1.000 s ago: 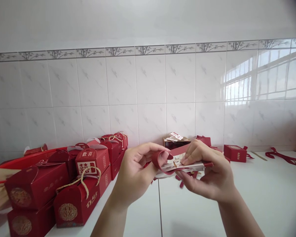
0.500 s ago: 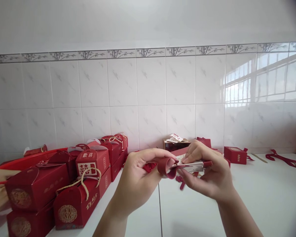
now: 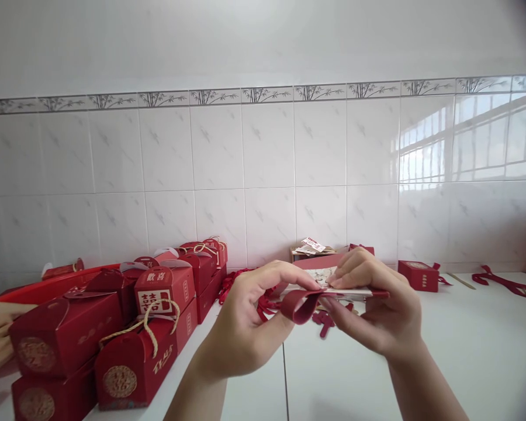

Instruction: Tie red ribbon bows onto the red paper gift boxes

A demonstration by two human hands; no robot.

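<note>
Holding red strip [image 3: 298,311] at printed packet [image 3: 318,276], low-ctr of frame, over desk [image 3: 337,377].
Pinching strip's loop w/ L grip [image 3: 256,318], packet w/ R grip [image 3: 381,307]; prob. best to press layers flat, align edges, snug loop gently w/o creasing.

Free tabletop [image 3: 477,351] at right, obstructive red boxes [image 3: 65,333] at left

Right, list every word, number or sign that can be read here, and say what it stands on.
"歡喜": on the small red box behind the rope-handled box.
"囍": on the small red box's white label.
Unreadable, too small, stylised or blurred: gold lettering and round emblem on the rope-handled box; print on the white slips; gold marks on the right-hand box.
No readable text on the held red-and-white piece.
</note>
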